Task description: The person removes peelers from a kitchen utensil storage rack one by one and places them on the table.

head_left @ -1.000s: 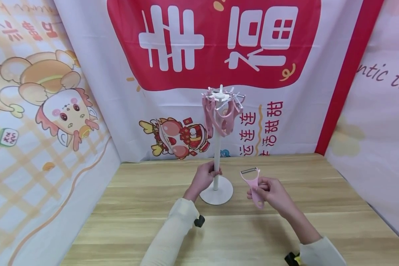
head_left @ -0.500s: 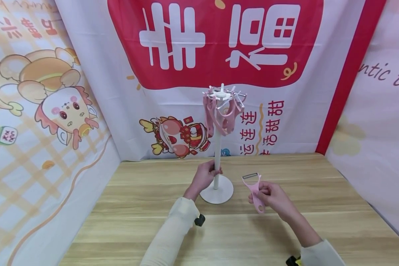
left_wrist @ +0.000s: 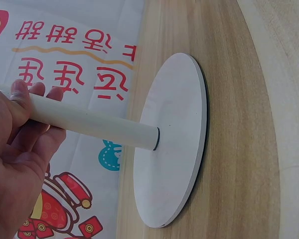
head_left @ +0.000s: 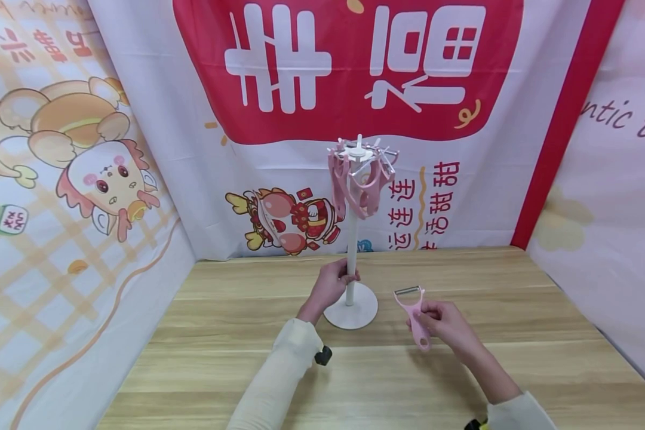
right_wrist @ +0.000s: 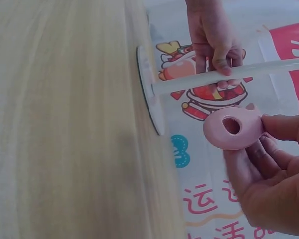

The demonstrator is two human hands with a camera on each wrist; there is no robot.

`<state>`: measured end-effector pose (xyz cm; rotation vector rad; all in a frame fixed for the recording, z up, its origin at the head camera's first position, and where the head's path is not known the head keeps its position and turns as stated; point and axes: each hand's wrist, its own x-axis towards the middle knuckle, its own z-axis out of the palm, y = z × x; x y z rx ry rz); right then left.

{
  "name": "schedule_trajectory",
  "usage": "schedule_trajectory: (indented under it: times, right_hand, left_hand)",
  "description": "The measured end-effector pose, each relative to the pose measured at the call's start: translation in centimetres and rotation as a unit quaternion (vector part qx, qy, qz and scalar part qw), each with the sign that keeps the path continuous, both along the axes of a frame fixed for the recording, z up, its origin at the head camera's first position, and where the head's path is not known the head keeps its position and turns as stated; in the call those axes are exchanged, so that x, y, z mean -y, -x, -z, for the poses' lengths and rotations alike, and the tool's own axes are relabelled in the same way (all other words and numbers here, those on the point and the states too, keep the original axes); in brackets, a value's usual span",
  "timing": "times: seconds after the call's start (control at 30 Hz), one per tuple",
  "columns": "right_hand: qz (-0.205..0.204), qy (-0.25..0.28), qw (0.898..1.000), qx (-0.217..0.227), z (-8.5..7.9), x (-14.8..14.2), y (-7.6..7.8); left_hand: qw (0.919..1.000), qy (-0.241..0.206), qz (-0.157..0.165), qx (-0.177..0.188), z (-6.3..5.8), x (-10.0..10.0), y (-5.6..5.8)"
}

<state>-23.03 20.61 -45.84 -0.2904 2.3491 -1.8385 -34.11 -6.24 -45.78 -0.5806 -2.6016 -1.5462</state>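
A white stand with a slim pole [head_left: 352, 245] and a round base [head_left: 362, 313] stands upright on the table. My left hand [head_left: 330, 289] grips the pole a little above the base, its fingers curled round it in the left wrist view. Several pink peelers [head_left: 368, 194] hang from the hooks [head_left: 358, 154] at the top. To the right of the base, my right hand [head_left: 447, 325] pinches the handle of another pink peeler [head_left: 415, 316], its metal blade pointing away from me. In the right wrist view the handle end of this peeler [right_wrist: 222, 130] shows its hole.
The wood-grain table [head_left: 355, 382] runs back to a white cloth backdrop [head_left: 204, 197] with red lettering and cartoon figures. Printed cloth walls [head_left: 48, 286] close in the left and right sides.
My right hand has come slightly toward me, lowering the peeler in the head view. My left hand keeps its hold on the pole, and the stand has stayed in place.
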Motion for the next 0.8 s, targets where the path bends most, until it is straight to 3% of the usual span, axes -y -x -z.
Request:
schedule_trajectory:
  times: [0.2, 0.47, 0.8]
  right_hand:
    - [0.035, -0.042, 0.998, -0.005, 1.0, -0.1, 0.0]
    - [0.035, -0.037, 0.999, 0.018, 2.1, 0.0, 0.0]
    - [0.094, -0.066, 0.991, 0.061, 3.5, 0.2, 0.4]
  left_hand:
    - [1.0, 0.006, -0.001, 0.001, -0.1, 0.0, 0.0]
    - [1.0, 0.004, -0.001, 0.005, 0.0, 0.0, 0.0]
    - [0.9999, -0.002, 0.001, 0.01, 0.1, 0.0, 0.1]
